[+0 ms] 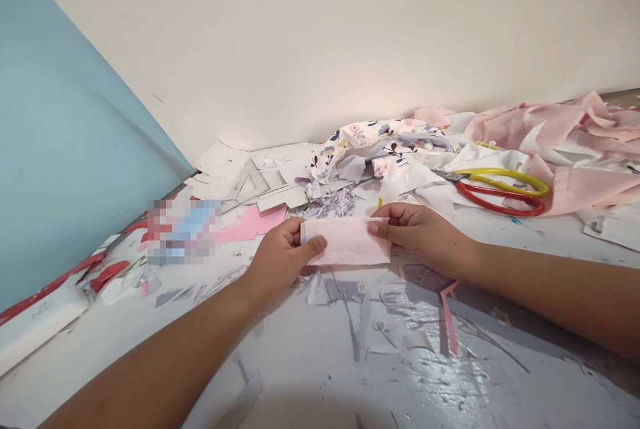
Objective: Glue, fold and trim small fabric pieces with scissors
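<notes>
A small pale pink rectangular piece point(346, 242), thin like fabric or paper, is stretched between my two hands above the table. My left hand point(283, 250) pinches its left end, with the thumb lying on the near face. At the opposite end my right hand point(425, 236) grips the upper right corner between thumb and fingers. Most of the fingertips are hidden behind the piece. Beyond my right hand lie scissors with one red and one yellow handle point(500, 201), their blades partly covered by white scraps.
Floral-print cloth point(345, 139) is bunched at the back. Pink fabric point(560, 126) is heaped at the right. A clear set square point(247, 179), pink paper point(255, 222) and several scraps lie to the left. A large white board point(350, 36) rises behind the table point(300, 382).
</notes>
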Motion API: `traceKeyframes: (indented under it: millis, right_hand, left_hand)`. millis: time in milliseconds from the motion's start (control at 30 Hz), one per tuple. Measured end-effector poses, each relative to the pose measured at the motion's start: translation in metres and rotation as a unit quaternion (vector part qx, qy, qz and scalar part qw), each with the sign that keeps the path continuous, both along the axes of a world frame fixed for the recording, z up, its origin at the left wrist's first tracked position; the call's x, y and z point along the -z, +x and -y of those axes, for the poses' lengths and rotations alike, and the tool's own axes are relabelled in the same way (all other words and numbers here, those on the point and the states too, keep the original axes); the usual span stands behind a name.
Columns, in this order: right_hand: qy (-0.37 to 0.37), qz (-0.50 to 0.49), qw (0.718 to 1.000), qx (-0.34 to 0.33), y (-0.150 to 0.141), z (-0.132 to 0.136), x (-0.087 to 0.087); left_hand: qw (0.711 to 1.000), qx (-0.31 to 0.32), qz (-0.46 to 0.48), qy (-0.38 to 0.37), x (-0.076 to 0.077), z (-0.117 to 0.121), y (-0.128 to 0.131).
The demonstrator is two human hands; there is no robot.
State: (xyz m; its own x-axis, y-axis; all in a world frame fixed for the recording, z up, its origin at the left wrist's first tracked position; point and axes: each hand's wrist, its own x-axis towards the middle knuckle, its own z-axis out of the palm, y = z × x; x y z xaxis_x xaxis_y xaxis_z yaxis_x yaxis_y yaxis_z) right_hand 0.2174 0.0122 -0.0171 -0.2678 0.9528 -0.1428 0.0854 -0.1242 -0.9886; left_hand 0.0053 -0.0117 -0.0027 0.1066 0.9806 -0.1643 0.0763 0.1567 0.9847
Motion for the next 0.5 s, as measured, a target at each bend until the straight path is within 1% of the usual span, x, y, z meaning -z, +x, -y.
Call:
traceKeyframes:
  millis: [267,400,500]
  right_hand:
    - [0.0,0.013,1.0,0.006,0.0002,0.0015,0.0003]
    - [0.021,0.006,1.0,-0.007,0.0014,-0.0004,0.0019]
    - [0.01,-0.018,1.0,-0.019,0.0022,-0.001,0.0009]
  left_hand:
    - [1.0,-0.009,-0.007,0.017,0.0105,-0.0056,-0.0054]
    - [1.0,-0.015,0.015,0.015,0.0073,-0.0039,-0.0036]
    - [0.999,-0.013,0.029,0.008,0.0036,-0.0021,-0.0013]
